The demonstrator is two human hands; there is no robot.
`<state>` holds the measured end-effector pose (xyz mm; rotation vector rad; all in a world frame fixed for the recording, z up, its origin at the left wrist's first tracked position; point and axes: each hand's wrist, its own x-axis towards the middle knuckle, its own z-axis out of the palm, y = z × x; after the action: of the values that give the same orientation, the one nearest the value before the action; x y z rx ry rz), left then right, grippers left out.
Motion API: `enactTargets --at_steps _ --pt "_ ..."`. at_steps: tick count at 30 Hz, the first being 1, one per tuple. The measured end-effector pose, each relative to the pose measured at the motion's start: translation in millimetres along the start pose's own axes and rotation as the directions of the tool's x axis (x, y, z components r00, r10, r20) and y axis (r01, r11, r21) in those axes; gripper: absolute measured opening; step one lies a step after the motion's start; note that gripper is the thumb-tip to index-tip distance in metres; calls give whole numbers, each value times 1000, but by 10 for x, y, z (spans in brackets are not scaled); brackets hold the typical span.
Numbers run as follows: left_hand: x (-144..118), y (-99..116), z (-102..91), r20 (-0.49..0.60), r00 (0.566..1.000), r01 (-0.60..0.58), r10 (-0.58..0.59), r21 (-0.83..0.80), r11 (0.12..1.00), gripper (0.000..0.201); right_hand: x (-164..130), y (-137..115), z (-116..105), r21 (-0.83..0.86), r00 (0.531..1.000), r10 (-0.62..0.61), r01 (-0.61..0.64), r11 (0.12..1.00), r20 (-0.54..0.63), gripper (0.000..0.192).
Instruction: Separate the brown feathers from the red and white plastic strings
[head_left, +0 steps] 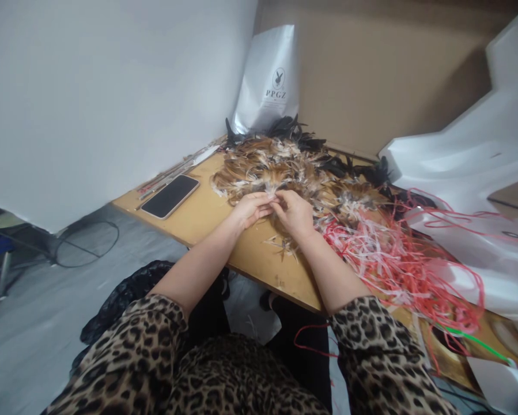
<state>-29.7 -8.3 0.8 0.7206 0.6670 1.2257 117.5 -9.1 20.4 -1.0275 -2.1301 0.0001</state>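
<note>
Brown, tan and white colouring is noted on the feather pile (284, 170), with black feathers (293, 129) at its far edge. Red and pale pink are recorded on the strings (397, 259). A leopard print is observed on the sleeves (155, 340). The phone (170, 196) is black, the bag (269, 80) white.

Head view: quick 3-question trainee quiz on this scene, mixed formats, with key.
1. True or false: both hands meet at the near edge of the feather pile.
2. What lies on the table left of the left hand? A) scissors B) phone C) cup
3. Fill in: the tangle beside the right hand is red and white ____.

Key:
1. True
2. B, the phone
3. strings
</note>
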Motion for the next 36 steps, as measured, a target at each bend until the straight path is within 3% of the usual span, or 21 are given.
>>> enactTargets --at_steps 7,10,14,19,27,32,36 --pt "-16 -9 37 -7 1000 -14 14 14 1000 18 -3 -3 -16 -24 999 41 -41 999 -6 24" --pt "-15 20 29 -44 997 -69 70 25 997 18 25 58 -2 106 999 43 -41 994 -12 25" --pt "6 102 -16 -168 975 -158 147 -53 986 11 54 216 6 243 991 128 -113 963 -48 23" --pt "25 151 -42 -222 963 -179 155 -93 979 8 25 299 -35 51 996 81 -83 995 38 19" --pt "20 140 -32 -219 969 -141 116 -99 985 9 14 191 -121 -240 949 -103 178 954 297 27" --pt "25 127 -33 -188 977 -122 103 -90 988 8 26 136 -85 -327 918 -75 213 921 389 27" --pt "31 121 -46 -167 979 -131 113 -98 987 7 8 153 -66 -323 933 -32 156 933 359 25"
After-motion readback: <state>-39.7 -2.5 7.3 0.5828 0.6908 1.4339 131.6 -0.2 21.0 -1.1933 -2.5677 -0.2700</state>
